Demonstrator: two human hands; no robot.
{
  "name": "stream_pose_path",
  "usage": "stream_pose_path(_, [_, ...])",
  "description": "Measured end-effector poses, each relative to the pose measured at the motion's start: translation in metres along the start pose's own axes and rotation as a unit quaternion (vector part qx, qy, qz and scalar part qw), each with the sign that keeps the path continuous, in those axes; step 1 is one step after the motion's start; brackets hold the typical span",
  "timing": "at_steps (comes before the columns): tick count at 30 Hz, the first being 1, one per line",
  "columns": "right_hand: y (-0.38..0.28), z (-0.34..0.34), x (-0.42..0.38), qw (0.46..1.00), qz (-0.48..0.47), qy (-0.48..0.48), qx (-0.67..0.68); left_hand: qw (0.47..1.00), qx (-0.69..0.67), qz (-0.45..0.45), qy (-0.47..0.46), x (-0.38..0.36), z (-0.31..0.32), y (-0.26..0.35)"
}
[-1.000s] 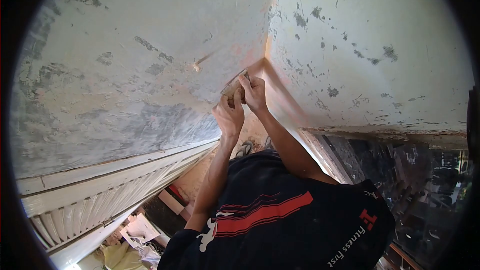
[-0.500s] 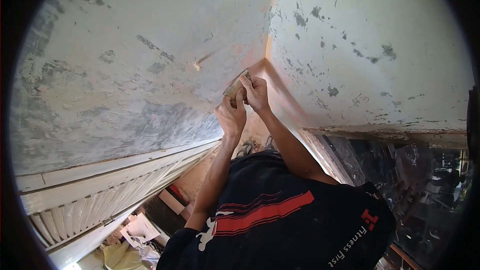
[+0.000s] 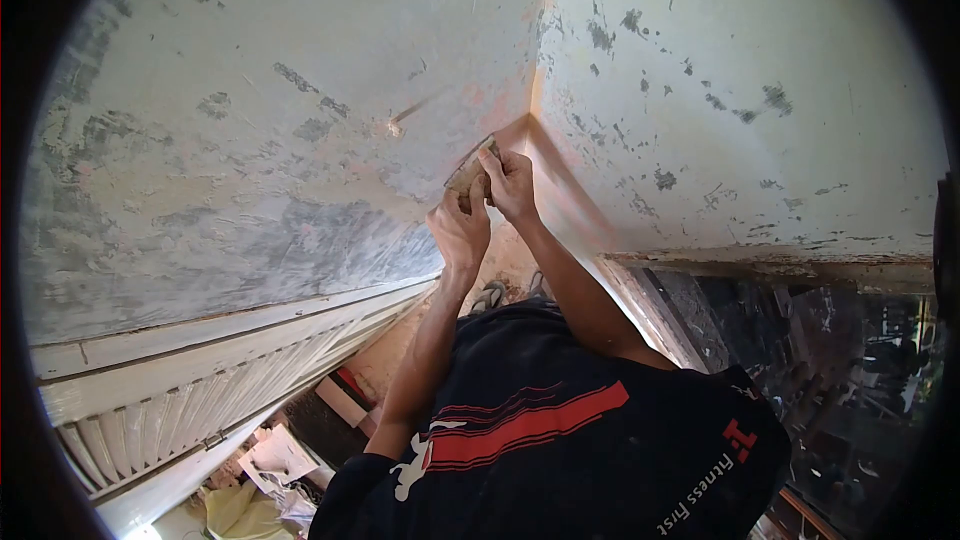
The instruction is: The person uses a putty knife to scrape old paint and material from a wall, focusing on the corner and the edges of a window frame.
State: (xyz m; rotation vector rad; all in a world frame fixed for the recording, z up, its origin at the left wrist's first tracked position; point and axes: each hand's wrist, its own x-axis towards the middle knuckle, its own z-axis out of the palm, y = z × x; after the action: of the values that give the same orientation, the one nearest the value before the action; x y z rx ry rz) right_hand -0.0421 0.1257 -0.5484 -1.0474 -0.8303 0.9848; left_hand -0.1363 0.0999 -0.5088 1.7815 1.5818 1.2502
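Both my hands grip a small flat beige-grey rectangular piece with a straight dark upper-left edge; I cannot make out its exact kind. My right hand is closed on its upper right end, thumb on the near face. At the lower end, my left hand is closed on it too, fingers bent. The piece is tilted in front of the patchy left wall, close to the corner; whether it touches the wall cannot be seen. Pinkish bare patches show just above it.
The right wall has dark scuffed spots and meets the left wall in a corner. A white ribbed radiator runs along the lower left. Below it lie a yellowish cloth and boards. Dark glass is at the right.
My hands and the flat piece have shifted very slightly up and left along the wall. The grip looks the same.
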Motion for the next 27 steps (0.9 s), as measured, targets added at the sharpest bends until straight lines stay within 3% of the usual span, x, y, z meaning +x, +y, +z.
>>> stream_pose_path(2, [0.002, -0.002, 0.000, 1.000, 0.013, 0.003, -0.012, 0.998, 0.063, -0.005, 0.003, -0.003, 0.003, -0.005])
stream_pose_path(7, [0.009, -0.003, 0.004, 1.000, 0.012, 0.002, 0.005, 0.998, 0.056, -0.022, -0.011, -0.001, -0.001, -0.001])
stream_pose_path(9, [0.016, -0.007, 0.005, 0.998, -0.016, -0.002, -0.056, 0.998, 0.053, -0.024, -0.013, -0.004, 0.003, -0.006])
stream_pose_path(16, [0.003, -0.001, 0.003, 1.000, 0.016, -0.001, -0.002, 0.999, 0.039, -0.023, -0.008, -0.002, 0.001, -0.002])
stream_pose_path(20, [0.011, -0.002, 0.006, 0.999, -0.033, 0.000, -0.043, 0.999, 0.021, 0.008, 0.035, -0.002, 0.006, -0.006])
stream_pose_path(25, [0.004, -0.002, 0.003, 0.999, -0.031, -0.008, -0.020, 0.998, 0.056, -0.013, 0.004, -0.005, 0.002, -0.006])
stream_pose_path(27, [0.014, -0.003, 0.004, 0.996, -0.052, 0.001, -0.069, 0.998, 0.060, -0.005, 0.009, -0.003, 0.002, -0.005])
